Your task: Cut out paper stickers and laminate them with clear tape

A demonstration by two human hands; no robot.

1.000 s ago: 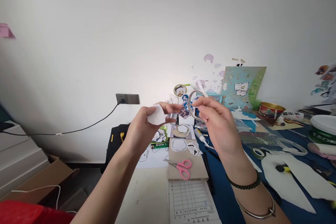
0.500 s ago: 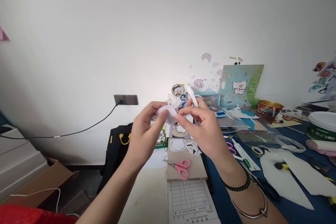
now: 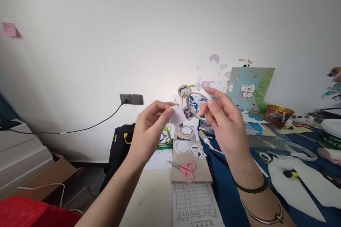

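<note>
My left hand [image 3: 150, 131] is raised in front of me, fingers pinched on a small white paper cut-out [image 3: 177, 115]. My right hand [image 3: 226, 124] is up beside it, fingers closed on a thin roll of tape [image 3: 194, 105] with a loose white end sticking up. The two hands are a little apart, the paper piece close to the roll. A dark braided bracelet and a metal bangle [image 3: 262, 212] sit on my right wrist.
Below lie pink scissors [image 3: 185, 169] on a cardboard piece, a printed grid sheet [image 3: 195, 204], a glue pen [image 3: 205, 138] and sticker cut-outs. The blue desk [image 3: 229, 195] carries white paper scraps, tape rolls and tubs at right. A wall socket [image 3: 130, 99] with cable is at left.
My hands came together half a second ago, the paper touching the tape hand. They have since parted, and the tape roll again faces me.
</note>
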